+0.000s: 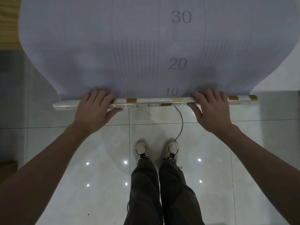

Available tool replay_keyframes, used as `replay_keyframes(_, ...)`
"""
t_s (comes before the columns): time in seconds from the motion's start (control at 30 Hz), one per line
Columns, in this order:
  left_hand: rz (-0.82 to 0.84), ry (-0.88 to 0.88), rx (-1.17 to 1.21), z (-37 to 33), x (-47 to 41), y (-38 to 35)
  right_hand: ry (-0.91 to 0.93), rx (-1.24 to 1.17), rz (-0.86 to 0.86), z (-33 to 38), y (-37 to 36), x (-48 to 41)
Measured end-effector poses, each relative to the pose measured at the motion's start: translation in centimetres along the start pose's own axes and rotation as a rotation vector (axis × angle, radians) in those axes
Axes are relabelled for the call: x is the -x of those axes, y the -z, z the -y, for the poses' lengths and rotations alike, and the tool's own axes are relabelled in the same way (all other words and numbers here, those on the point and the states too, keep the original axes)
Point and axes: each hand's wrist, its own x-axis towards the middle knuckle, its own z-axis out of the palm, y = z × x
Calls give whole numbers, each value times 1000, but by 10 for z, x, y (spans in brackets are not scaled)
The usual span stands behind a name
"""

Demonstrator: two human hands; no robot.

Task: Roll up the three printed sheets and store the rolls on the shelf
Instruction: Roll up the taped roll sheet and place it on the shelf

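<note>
Bare forearms reach forward from both lower corners, and between them stand two legs in dark grey trousers (160,192) and cream lace-up shoes (142,150) on a glossy pale tiled floor (81,159). At far left, a strip of light wooden surface (9,21) shows beside the large white printed sheet (90,46), which spreads away from the person and carries thin ruled lines and grey numbers 10, 20 and 30 up its middle. Its near edge is wound into a tight glossy roll (152,101) with brown, yellow and white blocks printed on the outside, lying crosswise at the front edge of the surface. The left hand (95,109) lies over the left part of this roll, fingers curled across the top onto the flat sheet and thumb tucked underneath, closed around it. A thin dark cord (180,122) hangs from under the middle of the roll toward the right shoe. The right hand (211,109) clasps the roll in the same way further right, and past it the roll's striped end sticks out.
</note>
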Motion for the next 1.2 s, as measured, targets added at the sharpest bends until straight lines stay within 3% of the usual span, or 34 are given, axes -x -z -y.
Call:
replay_keyframes(0.2,-114,4,-53,-3,-5,2,-23,-43,-7,-1,2,-8)
replay_keyframes(0.43,-1,-23,20,0,-12,11,34,-25,7,3,6,-12)
replay_keyframes(0.67,-126,13,-45,-7,-19,11,-39,-28,-90,9,6,-24)
replay_keyframes(1.2,-129,6,-42,-9,-27,14,-10,-46,-67,8,9,-35)
